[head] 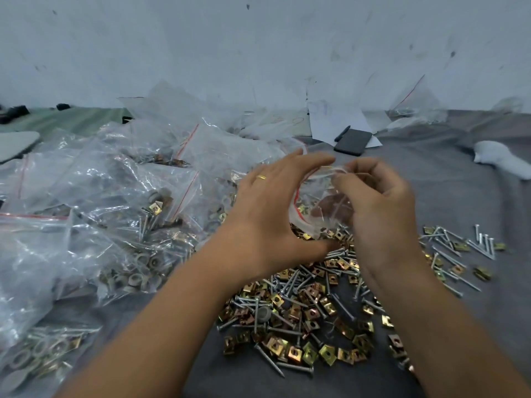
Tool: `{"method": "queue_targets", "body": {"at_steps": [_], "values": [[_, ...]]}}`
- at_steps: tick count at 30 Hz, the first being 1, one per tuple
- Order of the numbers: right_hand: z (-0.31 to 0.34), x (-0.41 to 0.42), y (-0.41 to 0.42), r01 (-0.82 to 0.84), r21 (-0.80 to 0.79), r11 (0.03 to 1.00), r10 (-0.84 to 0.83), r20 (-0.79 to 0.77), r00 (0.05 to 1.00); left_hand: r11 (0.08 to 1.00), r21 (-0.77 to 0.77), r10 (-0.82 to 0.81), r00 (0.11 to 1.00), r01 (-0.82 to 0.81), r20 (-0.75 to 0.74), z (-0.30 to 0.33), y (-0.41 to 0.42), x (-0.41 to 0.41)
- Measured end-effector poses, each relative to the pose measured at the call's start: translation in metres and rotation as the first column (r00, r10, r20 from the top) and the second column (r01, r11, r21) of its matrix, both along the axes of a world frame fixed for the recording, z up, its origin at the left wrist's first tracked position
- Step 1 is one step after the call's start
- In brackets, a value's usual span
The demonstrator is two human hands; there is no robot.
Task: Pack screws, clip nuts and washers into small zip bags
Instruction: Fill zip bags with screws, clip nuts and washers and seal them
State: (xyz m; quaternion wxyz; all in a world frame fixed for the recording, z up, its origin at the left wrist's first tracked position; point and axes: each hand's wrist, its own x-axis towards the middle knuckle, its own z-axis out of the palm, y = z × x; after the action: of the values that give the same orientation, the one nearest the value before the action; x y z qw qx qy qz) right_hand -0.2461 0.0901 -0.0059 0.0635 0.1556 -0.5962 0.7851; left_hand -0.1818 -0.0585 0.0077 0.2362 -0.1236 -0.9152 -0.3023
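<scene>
Clear plastic is what I'm working with: a small zip bag (pixel 319 202) held up between both hands, just above the far edge of the loose pile of screws (pixel 290 285) and brass-coloured clip nuts (pixel 296 354) on the grey cloth-covered desk (pixel 431 179).

My left hand (pixel 270 214) curves round the bag's left side, fingers spread fairly wide, thumb low near the bag's bottom corner. My right hand (pixel 376 202) has its grip narrow, fingertips pinched on the upper rim of the bag. Whether the mouth is already open I cannot tell; the film is blurred there.

As I judge it, the step is opening or closing the mouth. To do it well I'd keep the two lips pinched separately, pull them apart evenly, and hold the bag low over the pile so anything that slips falls back among the loose parts.

The bag's red zip line runs steeply, from upper right near my right fingertips down toward the lower left, so its mouth seems to face left and its long axis lies roughly across, tilted.

Filled bags (pixel 94 202) are heaped well to the left; a few washers (pixel 263 313) lie in the pile. A phone (pixel 352 142) rests farther back.
</scene>
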Motion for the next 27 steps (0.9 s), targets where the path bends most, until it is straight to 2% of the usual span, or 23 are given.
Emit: {"method": "queue_targets", "body": {"at_steps": [2, 4, 6, 13, 19, 21, 23, 24, 26, 27], "values": [[0.003, 0.002, -0.001, -0.031, -0.079, 0.996, 0.036, 0.059, 0.998, 0.999, 0.013, 0.038, 0.997, -0.037, -0.062, -0.001, 0.002, -0.003], [0.005, 0.004, -0.001, -0.066, -0.129, 0.989, 0.079, 0.095, 0.992, 0.992, 0.128, 0.016, 0.996, -0.004, -0.092, -0.002, 0.003, -0.004], [0.004, 0.005, -0.002, -0.091, -0.113, 0.989, 0.103, 0.103, 0.989, 0.968, 0.249, -0.009, 0.996, 0.031, -0.09, -0.002, 0.003, -0.005], [0.002, 0.005, -0.002, -0.104, -0.056, 0.993, 0.106, 0.028, 0.994, 0.881, 0.473, -0.022, 1.0, 0.009, 0.022, -0.006, -0.004, -0.007], [0.012, -0.004, 0.012, -0.175, -0.087, 0.981, 0.171, -0.05, 0.984, 0.788, 0.615, 0.017, 0.997, 0.037, -0.081, 0.007, -0.009, -0.007], [0.011, -0.017, 0.026, -0.03, 0.129, 0.991, 0.05, -0.162, 0.986, 0.662, 0.749, 0.153, 0.974, 0.023, -0.166, 0.015, -0.019, -0.005], [0.004, -0.03, 0.04, 0.15, 0.463, 0.874, -0.008, -0.293, 0.956, 0.457, 0.886, 0.296, 0.927, 0.074, -0.231, 0.026, -0.034, 0.001], [-0.001, -0.035, 0.045, 0.171, 0.606, 0.777, 0.029, -0.306, 0.951, 0.417, 0.906, 0.368, 0.897, 0.075, -0.244, 0.029, -0.043, 0.004], [-0.01, -0.039, 0.049, 0.123, 0.791, 0.6, 0.136, -0.252, 0.958, 0.455, 0.886, 0.519, 0.835, -0.092, -0.18, 0.032, -0.059, 0.012], [-0.013, -0.038, 0.048, 0.088, 0.835, 0.544, 0.176, -0.216, 0.96, 0.494, 0.846, 0.574, 0.806, -0.201, -0.144, 0.032, -0.065, 0.016]]}}
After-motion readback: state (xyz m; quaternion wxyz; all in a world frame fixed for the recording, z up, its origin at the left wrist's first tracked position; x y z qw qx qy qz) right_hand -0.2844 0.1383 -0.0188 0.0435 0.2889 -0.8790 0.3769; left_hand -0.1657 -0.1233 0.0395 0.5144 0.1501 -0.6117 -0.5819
